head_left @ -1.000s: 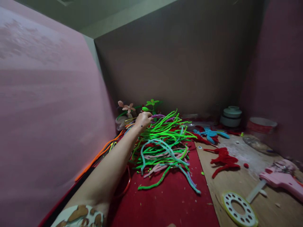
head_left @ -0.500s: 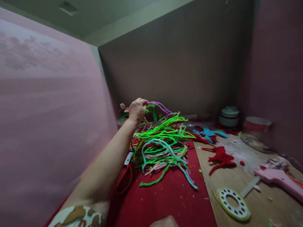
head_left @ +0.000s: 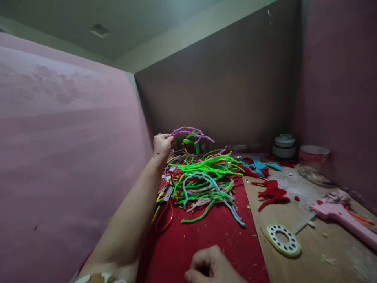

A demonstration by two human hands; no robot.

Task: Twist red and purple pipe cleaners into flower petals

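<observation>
My left hand [head_left: 163, 146] is stretched out over the far end of the red work surface, its fingers pinched on the ends of purple pipe cleaners [head_left: 188, 129]. Their free ends arch to the right, above a heap of pipe cleaners [head_left: 206, 164] in bright green, light blue, pink and red. Low in the view, my right hand [head_left: 213, 265] is curled into a loose fist over the red surface [head_left: 188, 243]; nothing shows in it. Beside my left forearm lie red-handled scissors [head_left: 166, 220], with a yellow-handled tool [head_left: 159, 198] partly behind the arm.
On the wooden board [head_left: 318, 251] at right lie a roll of tape [head_left: 272, 239], a pink glue gun [head_left: 338, 214], bent red pipe cleaners [head_left: 273, 194] and a blue fuzzy piece [head_left: 259, 166]. Farther back stand a pale green lidded pot [head_left: 284, 145] and a round tub [head_left: 314, 153].
My left hand has drawn the purple pipe cleaners away from the heap, toward the left. My right hand has come further into view from the bottom edge. The camera view has shifted slightly.
</observation>
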